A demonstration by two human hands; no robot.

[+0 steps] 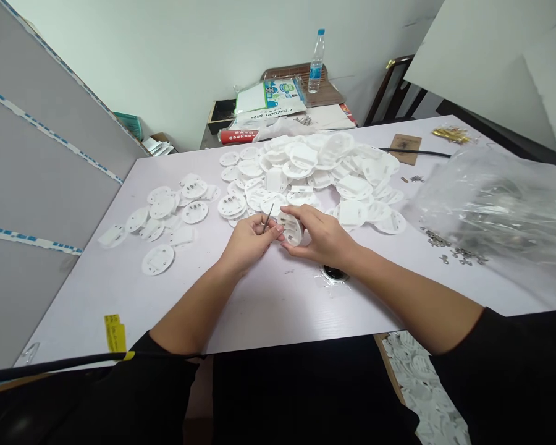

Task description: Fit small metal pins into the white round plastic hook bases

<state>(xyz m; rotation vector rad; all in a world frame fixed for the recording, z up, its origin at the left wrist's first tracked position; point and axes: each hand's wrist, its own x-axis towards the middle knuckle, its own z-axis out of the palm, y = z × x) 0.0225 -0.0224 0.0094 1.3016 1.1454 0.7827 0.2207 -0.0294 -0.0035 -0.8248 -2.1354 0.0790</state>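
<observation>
My right hand (322, 238) grips a round white plastic part (291, 228) by its rim, between thumb and fingers. Small metal pieces show on the face of this part. My left hand (252, 241) is closed around a thin dark pointed tool (268, 217), whose tip sticks up past the fingers; its exact kind is unclear. The left thumb and fingertips meet the left edge of the white part. Just beyond both hands lies a large heap of similar white discs (303, 154). A smaller group of discs (162, 207) is spread out on the left.
A black round object (333, 272) sits under my right wrist on the pale table (259, 309). Small metal pieces (463, 254) lie at right beside a clear plastic bag (500, 210). Farther back are a cardboard piece (405, 149), gold-coloured pieces (451, 134) and a water bottle (315, 65).
</observation>
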